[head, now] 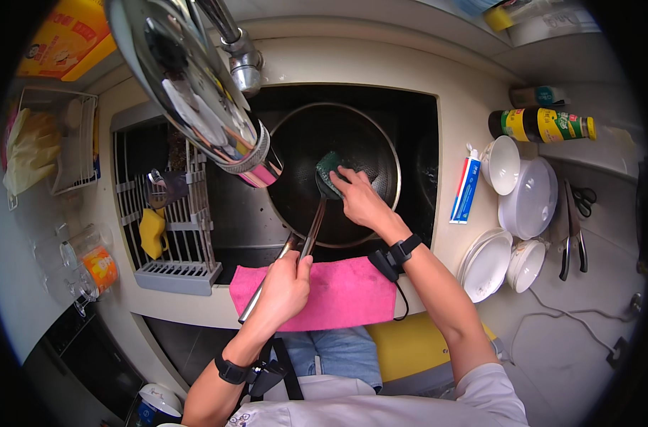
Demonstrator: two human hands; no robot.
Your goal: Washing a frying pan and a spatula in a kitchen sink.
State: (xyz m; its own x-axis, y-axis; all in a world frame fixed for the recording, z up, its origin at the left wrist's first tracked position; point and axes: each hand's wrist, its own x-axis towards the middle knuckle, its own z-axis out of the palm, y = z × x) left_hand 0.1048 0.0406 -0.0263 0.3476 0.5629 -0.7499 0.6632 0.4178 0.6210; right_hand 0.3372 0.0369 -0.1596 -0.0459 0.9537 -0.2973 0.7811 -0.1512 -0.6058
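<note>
A dark wok [350,224] with a metal rim sits in the sink [244,213]. My left hand [286,283] is closed around the handle of a long metal cooking utensil, likely a spatula [314,227], whose head reaches into the wok. Alongside, the wok's handle [254,299] runs under the same hand; whether that is gripped too, I cannot tell. Inside the wok, my right hand [364,197] holds a green scouring pad [329,163] against the utensil's head, which is partly hidden by pad and fingers.
A chrome faucet [196,96] looms over the sink's left part. A grey drying rack [177,277] carries a yellow sponge [152,233]. The pink cloth [340,293] drapes over the front edge. At right are a toothpaste tube [465,187], bowls [501,165], plates [484,267], knives [571,229] and a bottle [543,125].
</note>
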